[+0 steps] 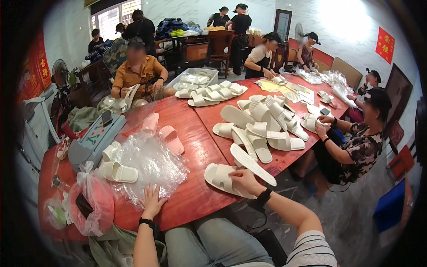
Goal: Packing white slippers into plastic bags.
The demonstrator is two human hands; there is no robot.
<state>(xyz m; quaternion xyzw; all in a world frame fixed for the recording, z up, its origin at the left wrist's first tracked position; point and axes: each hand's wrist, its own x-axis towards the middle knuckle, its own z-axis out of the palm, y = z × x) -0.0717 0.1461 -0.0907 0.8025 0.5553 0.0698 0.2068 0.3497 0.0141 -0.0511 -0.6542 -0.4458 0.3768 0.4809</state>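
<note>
My right hand (pixel 243 179) grips a white slipper (pixel 222 178) that lies at the near edge of the red wooden table (pixel 195 133); a second white slipper (pixel 251 163) leans across it. My left hand (pixel 151 201) rests flat, fingers spread, on a sheet of clear plastic bags (pixel 149 164). Another white slipper (pixel 119 172) lies on the plastic to the left. Both wrists wear black bands.
A heap of white slippers (pixel 260 127) fills the table's middle, with two pink slippers (pixel 171 139) nearby. A pink plastic bag (pixel 91 202) and grey box (pixel 93 140) sit at left. A person (pixel 356 142) sits at right, another (pixel 138 73) opposite; more stand behind.
</note>
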